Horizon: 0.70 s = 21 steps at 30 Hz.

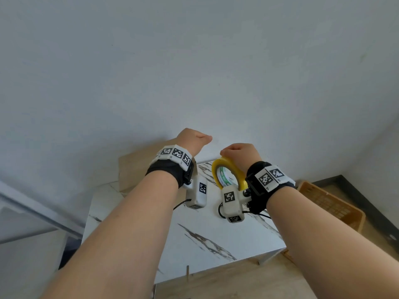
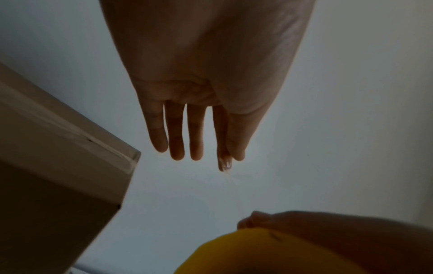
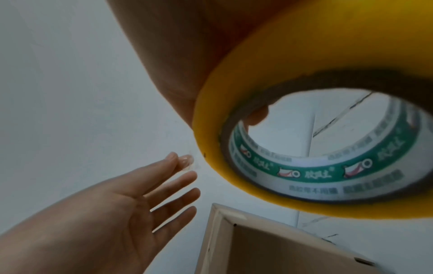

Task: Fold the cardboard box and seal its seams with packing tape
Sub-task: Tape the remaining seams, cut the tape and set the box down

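My right hand [image 1: 239,152] grips a yellow roll of packing tape [image 1: 228,175], held up above the table; in the right wrist view one finger [image 3: 257,115] shows inside the roll's [image 3: 304,148] green-printed core. My left hand [image 1: 194,139] is raised beside it, fingers straight, and its thumb and index finger pinch a small shiny clear tape end [image 2: 225,165], also visible as the tape end [image 3: 186,161] just left of the roll. The folded cardboard box [image 1: 129,169] stands on the table below and left of my left hand [image 2: 199,148], with tape along its edge [image 2: 58,129].
The white marble-patterned table [image 1: 194,234] stands against a plain white wall. An orange plastic basket [image 1: 332,203] sits on the wooden floor to the right of the table.
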Each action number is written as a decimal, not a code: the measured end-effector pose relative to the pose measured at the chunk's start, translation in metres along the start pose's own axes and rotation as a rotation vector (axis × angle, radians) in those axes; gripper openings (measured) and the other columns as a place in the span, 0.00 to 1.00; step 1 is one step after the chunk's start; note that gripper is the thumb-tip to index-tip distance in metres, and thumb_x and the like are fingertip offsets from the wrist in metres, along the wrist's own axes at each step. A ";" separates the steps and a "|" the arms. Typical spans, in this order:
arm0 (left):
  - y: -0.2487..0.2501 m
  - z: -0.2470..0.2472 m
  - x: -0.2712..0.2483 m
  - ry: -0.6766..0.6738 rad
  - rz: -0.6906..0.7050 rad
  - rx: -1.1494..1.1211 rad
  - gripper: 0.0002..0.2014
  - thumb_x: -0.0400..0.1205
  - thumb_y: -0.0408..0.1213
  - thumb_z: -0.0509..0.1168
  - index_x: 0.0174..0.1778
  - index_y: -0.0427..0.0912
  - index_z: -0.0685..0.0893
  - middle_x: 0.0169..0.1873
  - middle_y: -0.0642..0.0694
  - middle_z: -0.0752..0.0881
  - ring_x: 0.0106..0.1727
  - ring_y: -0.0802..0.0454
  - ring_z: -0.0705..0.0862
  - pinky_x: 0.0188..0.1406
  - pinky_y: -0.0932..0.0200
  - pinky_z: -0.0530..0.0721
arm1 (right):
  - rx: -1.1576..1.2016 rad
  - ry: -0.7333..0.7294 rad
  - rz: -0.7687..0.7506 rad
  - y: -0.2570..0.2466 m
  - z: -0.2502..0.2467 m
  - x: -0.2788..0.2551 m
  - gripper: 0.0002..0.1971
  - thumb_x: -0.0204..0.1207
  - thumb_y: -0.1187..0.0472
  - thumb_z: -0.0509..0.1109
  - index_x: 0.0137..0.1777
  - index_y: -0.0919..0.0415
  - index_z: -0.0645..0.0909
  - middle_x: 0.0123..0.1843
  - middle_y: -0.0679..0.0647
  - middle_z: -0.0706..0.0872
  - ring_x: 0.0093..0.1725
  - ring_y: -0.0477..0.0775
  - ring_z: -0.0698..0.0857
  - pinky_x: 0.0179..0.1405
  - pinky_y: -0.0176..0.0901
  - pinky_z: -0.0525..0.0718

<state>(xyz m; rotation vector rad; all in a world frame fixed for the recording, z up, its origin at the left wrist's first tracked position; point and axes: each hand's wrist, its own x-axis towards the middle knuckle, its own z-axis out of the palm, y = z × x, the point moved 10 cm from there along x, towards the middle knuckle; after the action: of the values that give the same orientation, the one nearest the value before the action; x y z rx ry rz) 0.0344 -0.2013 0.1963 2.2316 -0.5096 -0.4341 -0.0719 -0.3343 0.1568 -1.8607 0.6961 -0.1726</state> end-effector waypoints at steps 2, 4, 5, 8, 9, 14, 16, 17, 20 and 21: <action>-0.007 -0.004 0.004 -0.007 -0.001 0.055 0.18 0.82 0.48 0.65 0.66 0.46 0.85 0.68 0.47 0.82 0.69 0.49 0.80 0.70 0.56 0.75 | -0.024 -0.008 0.026 -0.004 0.006 0.005 0.06 0.72 0.59 0.72 0.43 0.57 0.90 0.36 0.50 0.88 0.34 0.55 0.84 0.37 0.44 0.83; -0.015 -0.011 0.011 -0.002 -0.013 0.114 0.24 0.84 0.47 0.63 0.76 0.47 0.73 0.75 0.45 0.75 0.74 0.46 0.75 0.74 0.55 0.70 | -0.070 -0.008 0.038 -0.008 0.010 0.009 0.06 0.72 0.60 0.72 0.42 0.60 0.90 0.34 0.51 0.87 0.33 0.55 0.83 0.39 0.45 0.84; -0.022 -0.016 0.017 -0.006 -0.031 0.142 0.26 0.84 0.47 0.63 0.79 0.47 0.70 0.76 0.44 0.73 0.75 0.46 0.74 0.74 0.55 0.69 | -0.097 -0.001 0.039 -0.009 0.011 0.011 0.06 0.71 0.61 0.72 0.42 0.61 0.90 0.33 0.51 0.87 0.33 0.55 0.83 0.38 0.45 0.84; -0.050 -0.025 0.028 -0.104 -0.106 0.321 0.34 0.75 0.52 0.70 0.78 0.52 0.70 0.75 0.44 0.73 0.73 0.44 0.75 0.72 0.53 0.74 | -0.159 0.025 0.049 -0.008 0.014 0.015 0.07 0.72 0.62 0.71 0.43 0.63 0.90 0.32 0.51 0.86 0.30 0.53 0.81 0.33 0.41 0.81; -0.061 -0.026 0.029 -0.154 -0.128 0.428 0.39 0.69 0.56 0.72 0.77 0.55 0.70 0.76 0.43 0.72 0.74 0.42 0.73 0.72 0.49 0.74 | -0.161 0.027 0.063 -0.007 0.017 0.017 0.07 0.72 0.61 0.71 0.43 0.63 0.90 0.32 0.51 0.86 0.29 0.52 0.81 0.32 0.40 0.81; -0.104 -0.031 0.025 -0.292 -0.196 0.753 0.65 0.56 0.64 0.78 0.83 0.60 0.43 0.84 0.41 0.41 0.84 0.37 0.39 0.79 0.30 0.55 | -0.195 0.041 0.113 0.002 0.029 0.024 0.11 0.72 0.59 0.73 0.49 0.65 0.89 0.39 0.59 0.87 0.36 0.51 0.80 0.36 0.39 0.78; -0.111 -0.027 0.027 -0.313 -0.186 0.782 0.68 0.56 0.64 0.78 0.83 0.58 0.38 0.84 0.41 0.38 0.84 0.37 0.37 0.79 0.29 0.54 | -0.173 0.060 0.144 0.006 0.030 0.025 0.12 0.72 0.55 0.75 0.52 0.61 0.89 0.40 0.53 0.86 0.40 0.50 0.81 0.40 0.40 0.77; -0.112 -0.026 0.027 -0.323 -0.183 0.781 0.69 0.56 0.65 0.78 0.83 0.57 0.38 0.84 0.41 0.41 0.84 0.36 0.40 0.78 0.29 0.56 | -0.169 0.066 0.154 0.008 0.031 0.026 0.13 0.71 0.54 0.75 0.52 0.59 0.89 0.41 0.51 0.85 0.41 0.50 0.81 0.41 0.40 0.77; -0.109 -0.026 0.028 -0.341 -0.173 0.778 0.66 0.53 0.66 0.78 0.83 0.58 0.45 0.80 0.39 0.55 0.81 0.35 0.57 0.74 0.32 0.68 | -0.172 0.080 0.167 0.009 0.031 0.027 0.12 0.72 0.55 0.75 0.53 0.59 0.88 0.42 0.50 0.84 0.42 0.50 0.80 0.33 0.35 0.76; -0.106 -0.026 0.028 -0.339 -0.170 0.781 0.66 0.52 0.67 0.78 0.82 0.58 0.48 0.78 0.38 0.58 0.79 0.35 0.61 0.72 0.33 0.71 | -0.172 0.086 0.165 0.009 0.030 0.027 0.12 0.72 0.55 0.75 0.53 0.59 0.88 0.42 0.50 0.84 0.41 0.50 0.80 0.31 0.33 0.75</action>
<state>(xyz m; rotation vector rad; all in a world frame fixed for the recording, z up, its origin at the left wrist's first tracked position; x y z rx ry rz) 0.0941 -0.1345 0.1282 2.9833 -0.7629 -0.8166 -0.0402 -0.3271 0.1317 -1.9573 0.9455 -0.0885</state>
